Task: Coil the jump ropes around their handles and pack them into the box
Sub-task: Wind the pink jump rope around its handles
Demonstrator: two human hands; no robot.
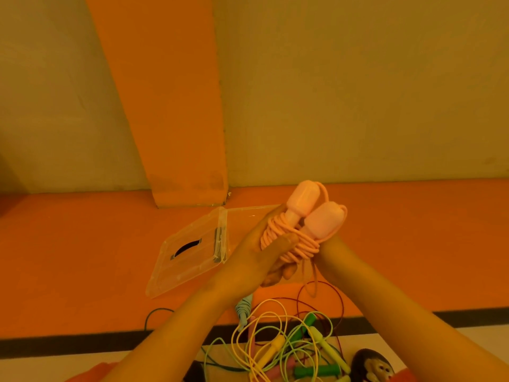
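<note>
A pink jump rope (308, 216) is held up in front of me, its two bulbous handles side by side and its cord wound around their stems. My left hand (264, 249) grips the coiled bundle, thumb across the coils. My right hand (330, 252) holds the bundle from the right, under the handles; its fingers are hidden. A short loose length of pink cord (309, 274) hangs below. The clear plastic box (242, 216) sits on the orange floor behind my left hand, mostly hidden. Its clear lid (190, 249) lies open to the left.
A tangle of loose jump ropes (289, 348) lies on the floor below my arms: yellow, green and red cords, yellow and green handles, and a pale blue handle (243, 310). A monkey-face toy (371, 365) sits at bottom right. An orange wall column (176, 119) rises behind the box.
</note>
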